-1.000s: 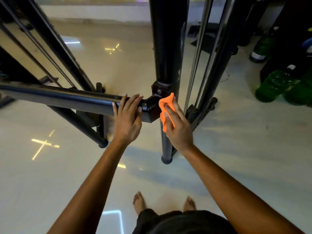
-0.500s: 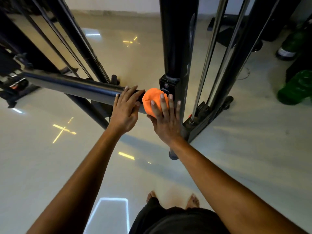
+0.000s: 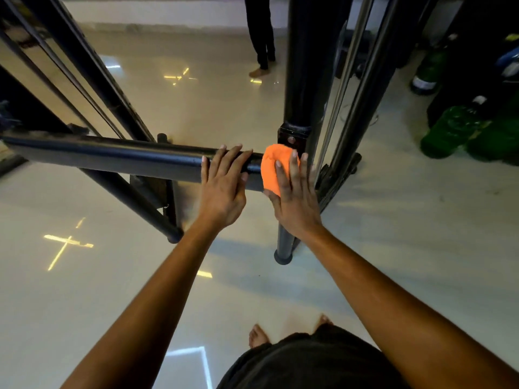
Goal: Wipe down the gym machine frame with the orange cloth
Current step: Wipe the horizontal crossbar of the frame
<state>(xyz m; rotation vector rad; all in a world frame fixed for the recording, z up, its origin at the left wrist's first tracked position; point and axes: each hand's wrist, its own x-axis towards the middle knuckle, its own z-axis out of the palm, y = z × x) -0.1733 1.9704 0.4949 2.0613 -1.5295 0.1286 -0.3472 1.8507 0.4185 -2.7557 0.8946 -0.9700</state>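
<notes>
Right hand (image 3: 295, 200) lies flat with fingers straight, pressing the orange cloth (image 3: 271, 169) against the black horizontal bar (image 3: 112, 157) of the gym machine frame, right where the bar meets the upright post (image 3: 302, 66). The cloth is bunched into a rounded wad, wrapped over the bar's near face, its top edge just under the bolted bracket (image 3: 293, 134) on the post. Left hand (image 3: 223, 189) rests on the same bar just beside the cloth, fingers straight and laid over the top of the bar, thumb side close to the cloth but not clearly touching it. Both forearms reach out from the bottom of the view. Bare feet (image 3: 258, 335) stand on a glossy pale floor (image 3: 84, 290) with light reflections. Green bottles (image 3: 452, 130) sit on the floor at right. Another person's legs (image 3: 261, 37) stand far behind the post
</notes>
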